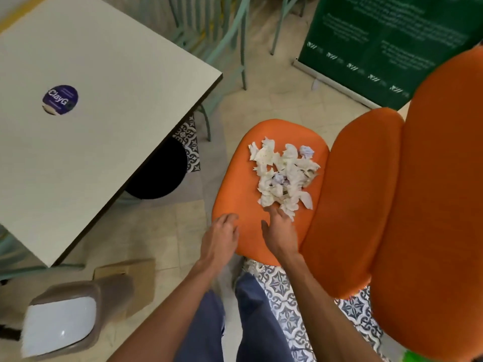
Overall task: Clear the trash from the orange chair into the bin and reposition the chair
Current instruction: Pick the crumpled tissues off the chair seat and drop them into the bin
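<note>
One lined bin (pixel 58 326) stands on the floor at far left, below one table (pixel 104 105). My left hand (pixel 220 237) rests on the orange chair (pixel 235 184) seat edge, fingers loosely curled, grasping nothing. My right hand (pixel 279 231) is unclenched, its fingertips touching one heap of crumpled paper trash (pixel 283 173) mid-seat. Pieces too tangled to count.
</note>
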